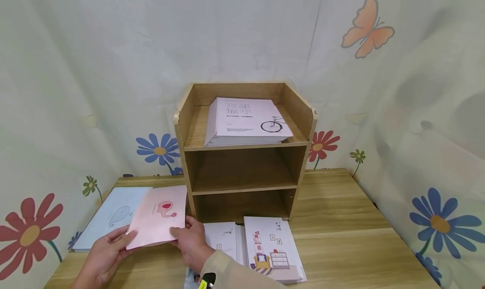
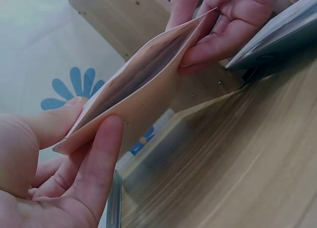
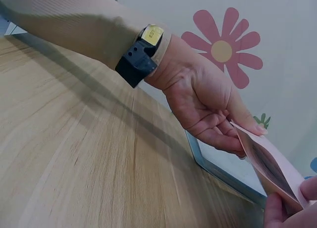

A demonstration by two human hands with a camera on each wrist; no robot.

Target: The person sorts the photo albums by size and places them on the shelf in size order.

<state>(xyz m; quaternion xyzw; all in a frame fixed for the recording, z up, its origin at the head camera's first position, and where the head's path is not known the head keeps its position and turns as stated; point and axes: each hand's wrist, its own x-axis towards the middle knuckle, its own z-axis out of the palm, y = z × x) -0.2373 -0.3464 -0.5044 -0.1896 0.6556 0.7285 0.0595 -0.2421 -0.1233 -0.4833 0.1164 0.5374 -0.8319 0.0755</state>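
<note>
Both hands hold a thin pink notebook (image 1: 161,215) with a red elephant on its cover, raised above the left part of the table. My left hand (image 1: 107,255) pinches its near left corner, thumb on one cover and fingers on the other, as the left wrist view shows. At the right edge, my right hand (image 1: 193,242) grips it between thumb and fingers. The edge facing me gapes, with darker pages between the covers (image 2: 153,99). Beneath and to the left lies a light blue notebook (image 1: 117,215) with a whale on it.
A wooden shelf (image 1: 244,192) stands at the back of the table (image 1: 352,230). Its top level bears a stack of white books (image 1: 250,118) with a bicycle picture. White illustrated books (image 1: 273,251) lie before the shelf, partly behind my right forearm. Patterned curtains (image 1: 242,36) surround the table.
</note>
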